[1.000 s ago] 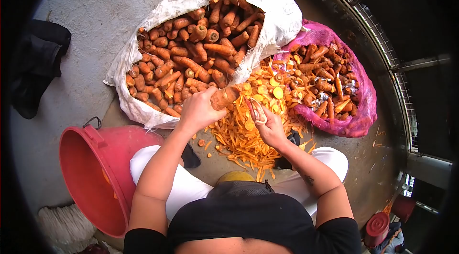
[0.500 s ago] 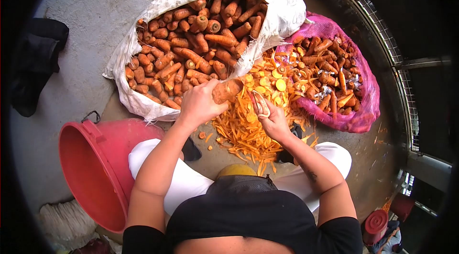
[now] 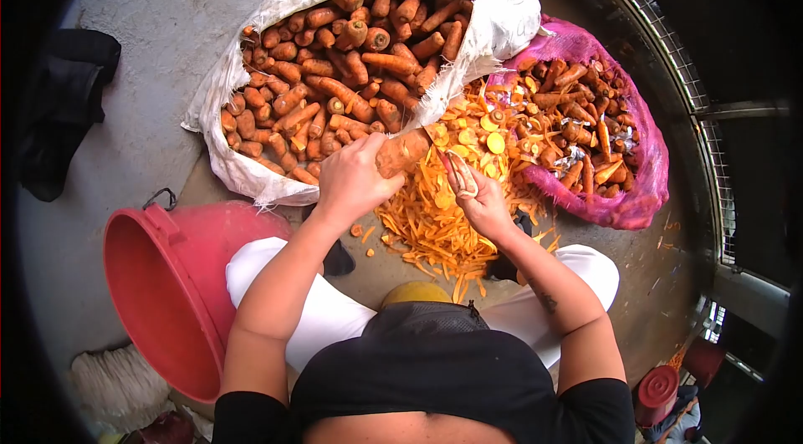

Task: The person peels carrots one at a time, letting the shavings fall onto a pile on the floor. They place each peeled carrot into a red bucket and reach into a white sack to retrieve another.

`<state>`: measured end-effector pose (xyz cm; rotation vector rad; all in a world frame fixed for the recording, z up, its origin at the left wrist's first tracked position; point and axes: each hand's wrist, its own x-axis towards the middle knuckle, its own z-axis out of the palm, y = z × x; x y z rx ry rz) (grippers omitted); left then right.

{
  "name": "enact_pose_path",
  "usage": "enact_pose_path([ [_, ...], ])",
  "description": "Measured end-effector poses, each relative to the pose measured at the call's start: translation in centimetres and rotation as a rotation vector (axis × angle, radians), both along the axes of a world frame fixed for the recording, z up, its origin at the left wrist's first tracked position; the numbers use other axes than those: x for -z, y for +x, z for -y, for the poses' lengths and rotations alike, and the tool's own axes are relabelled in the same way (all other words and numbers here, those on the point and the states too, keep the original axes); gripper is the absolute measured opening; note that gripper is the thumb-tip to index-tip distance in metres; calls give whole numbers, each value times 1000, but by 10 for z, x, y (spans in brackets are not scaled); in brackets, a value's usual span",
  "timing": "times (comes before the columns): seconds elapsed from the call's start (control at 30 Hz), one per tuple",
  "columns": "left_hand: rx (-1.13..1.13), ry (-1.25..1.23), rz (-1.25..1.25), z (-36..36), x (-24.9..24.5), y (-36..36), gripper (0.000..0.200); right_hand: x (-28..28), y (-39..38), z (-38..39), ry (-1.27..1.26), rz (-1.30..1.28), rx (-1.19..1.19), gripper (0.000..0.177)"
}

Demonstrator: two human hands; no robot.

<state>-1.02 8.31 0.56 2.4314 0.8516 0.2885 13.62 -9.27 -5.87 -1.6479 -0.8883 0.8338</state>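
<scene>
My left hand is closed around the thick end of a large carrot, whose flat-cut end points right. Just beside that end, my right hand grips a small reddish hand tool with pale wrapping around the fingers. Whether it is a knife or a peeler I cannot make out, since the fingers hide most of it. Below both hands lies a heap of orange peel strips, with round yellow-orange slices on its upper part.
A white sack full of unpeeled carrots lies open ahead. To its right sits a pink mesh sack of carrot pieces. A red bucket is tipped over at my left. Dark cloth lies far left; another person shows bottom right.
The view has shifted slightly. Both hands stay close together, the carrot in the left and the tool in the right; the tool remains near the carrot's cut end.
</scene>
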Motion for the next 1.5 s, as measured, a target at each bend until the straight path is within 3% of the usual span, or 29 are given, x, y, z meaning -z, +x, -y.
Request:
enact_pose_path([
  [0.13,14,-18,-30,-2,-2,-1,44,8,-1,1,55,-63,21,31],
  [0.23,21,-320,-14,-1,0,-3,46,8,0,3,52,-80,4,32],
  [0.33,43,-301,-98,-2,-9,-4,48,6,0,6,40,37,-25,31],
  [0.37,64,-190,-72,-2,-9,-4,48,5,0,6,38,93,-32,31],
  [0.43,106,28,-22,-1,-8,-7,48,4,1,12,-65,70,-98,36],
  [0.53,135,121,21,1,-1,-7,49,-1,1,14,-109,-62,-105,39],
  [0.6,136,137,33,1,3,-7,48,5,-2,13,1,-88,-43,37],
  [0.73,78,74,6,4,1,-3,50,15,3,14,-61,-70,-54,36],
  [0.8,66,-123,-13,3,0,0,44,20,2,14,-40,-86,-42,35],
  [0.9,117,-347,144,12,-22,-1,37,39,9,16,-449,-93,-159,37],
  [0.93,156,-408,228,14,-32,0,35,47,3,26,-432,269,-170,42],
  [1.03,110,-581,308,0,-33,-4,36,61,-4,33,-532,296,-107,38],
  [1.07,55,-572,209,-9,-35,-2,35,49,1,30,-739,131,-70,30],
  [1.1,10,-589,309,-14,-26,1,43,75,10,37,-738,157,-49,31],
  [1.17,-130,-759,544,-20,-22,9,52,66,14,29,-603,331,-20,34],
  [1.2,-151,-1026,581,-22,-22,10,55,71,20,28,-636,431,-49,35],
  [1.3,-389,-1424,608,-17,-30,6,48,86,29,23,-789,482,-92,38],
  [1.5,-478,-1632,562,-18,-20,-3,47,112,27,21,-893,571,-57,42],
])
